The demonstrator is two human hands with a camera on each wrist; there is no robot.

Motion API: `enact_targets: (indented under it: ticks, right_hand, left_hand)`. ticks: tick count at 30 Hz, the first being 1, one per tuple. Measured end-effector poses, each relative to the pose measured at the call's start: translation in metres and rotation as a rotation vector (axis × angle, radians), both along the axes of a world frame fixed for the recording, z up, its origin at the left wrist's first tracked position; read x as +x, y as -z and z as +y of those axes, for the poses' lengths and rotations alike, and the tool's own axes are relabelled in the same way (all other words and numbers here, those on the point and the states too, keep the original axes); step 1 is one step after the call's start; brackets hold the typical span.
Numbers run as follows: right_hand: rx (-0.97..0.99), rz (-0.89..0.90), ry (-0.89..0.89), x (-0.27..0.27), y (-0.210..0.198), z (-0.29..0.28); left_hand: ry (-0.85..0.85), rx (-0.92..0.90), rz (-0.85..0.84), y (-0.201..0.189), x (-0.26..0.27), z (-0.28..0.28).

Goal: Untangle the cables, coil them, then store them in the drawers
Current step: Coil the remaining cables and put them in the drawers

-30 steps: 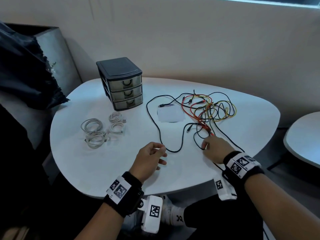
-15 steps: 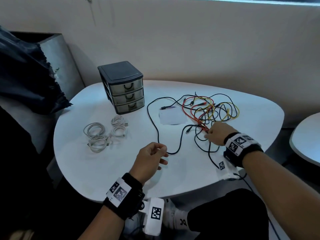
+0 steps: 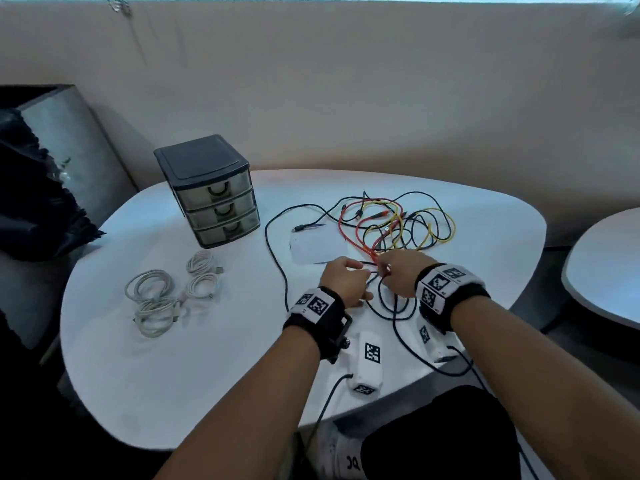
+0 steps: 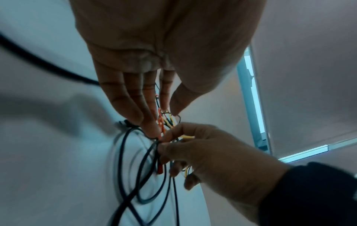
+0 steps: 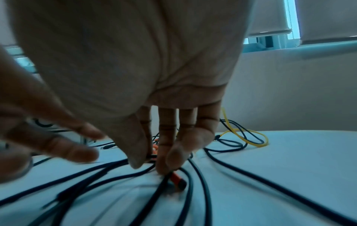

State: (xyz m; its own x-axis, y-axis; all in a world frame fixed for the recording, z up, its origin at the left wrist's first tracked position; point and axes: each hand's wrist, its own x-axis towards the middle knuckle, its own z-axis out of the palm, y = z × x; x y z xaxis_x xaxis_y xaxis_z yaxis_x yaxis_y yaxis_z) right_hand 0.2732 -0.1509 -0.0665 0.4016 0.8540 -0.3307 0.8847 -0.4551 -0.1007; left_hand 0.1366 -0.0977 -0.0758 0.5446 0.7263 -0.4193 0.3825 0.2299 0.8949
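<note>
Both hands meet at the near edge of the tangled heap of black, red and yellow cables [image 3: 391, 223], which lies on the rounded white table [image 3: 173, 375] to the right of the small dark three-drawer plastic cabinet [image 3: 211, 192]. The right hand [image 3: 401, 277] has thumb and fingertips pinched down on a black strand right beside an orange-red plug [image 5: 176, 178], with several black loops fanning out across the tabletop beneath it. The left hand [image 3: 343, 282] reaches in from the cabinet side with fingers stretched long, their tips [image 4: 152, 130] touching the same knot of red and yellow wires; whether it actually grips anything I cannot tell. Four coiled white cables [image 3: 166, 294] lie in front of the cabinet, well apart from the tangle. All three drawers are closed. A white sheet of paper [image 3: 315, 245] lies between the cabinet and the tangle.
</note>
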Motion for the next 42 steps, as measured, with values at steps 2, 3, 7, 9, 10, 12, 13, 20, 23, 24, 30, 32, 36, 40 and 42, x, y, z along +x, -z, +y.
enact_targets:
  ticks: [2,3,7,9,10,12,13,20,23,24,30,32,36,40,42]
  right_hand:
    - [0.03,-0.017,-0.006,0.007,-0.005,-0.001]
    - [0.095,-0.006,0.015,0.011,-0.01,-0.002]
    - [0.556,0.273,0.223,0.029,-0.051,0.0]
    - [0.785,0.352,0.278,0.035,-0.08,0.002]
    - [0.865,0.323,0.269,0.036,-0.096,0.004]
    - [0.954,0.255,0.217,0.035,-0.129,0.007]
    - [0.993,0.249,0.191,0.031,-0.147,0.008]
    - [1.164,0.013,-0.024,-0.012,-0.24,0.005]
    - [1.194,-0.158,-0.093,-0.034,-0.27,0.005]
    - [1.207,-0.196,-0.113,-0.042,-0.278,0.005]
    - [1.187,-0.283,-0.284,-0.088,-0.289,0.013]
    - [1.031,-0.273,-0.379,-0.106,-0.271,0.019]
    - [0.761,-0.28,-0.426,-0.134,-0.223,0.026]
    - [0.603,-0.222,-0.427,-0.149,-0.189,0.031]
    - [0.586,-0.135,-0.447,-0.153,-0.174,0.032]
  left_hand:
    - [-0.026,-0.036,0.019,0.011,0.004,-0.003]
    - [-0.045,-0.038,0.026,0.017,0.004,-0.005]
    - [-0.081,-0.029,-0.016,0.025,0.0,-0.007]
    - [-0.077,-0.037,-0.033,0.021,-0.003,-0.007]
    - [-0.075,-0.043,-0.039,0.019,-0.004,-0.007]
    - [-0.073,-0.057,-0.051,0.014,-0.009,-0.006]
    - [-0.071,-0.054,-0.058,0.011,-0.012,-0.005]
    - [-0.145,-0.016,-0.235,-0.028,-0.039,0.004]
    - [-0.18,-0.018,-0.321,-0.051,-0.052,0.009]
    - [-0.201,-0.01,-0.344,-0.057,-0.057,0.01]
    - [-0.446,0.262,-0.47,-0.083,-0.087,0.017]
    - [-0.464,0.417,-0.489,-0.091,-0.097,0.019]
    - [-0.419,0.539,-0.525,-0.102,-0.117,0.015]
    - [-0.393,0.383,-0.682,-0.108,-0.136,0.016]
    - [-0.283,0.436,-0.623,-0.109,-0.144,0.017]
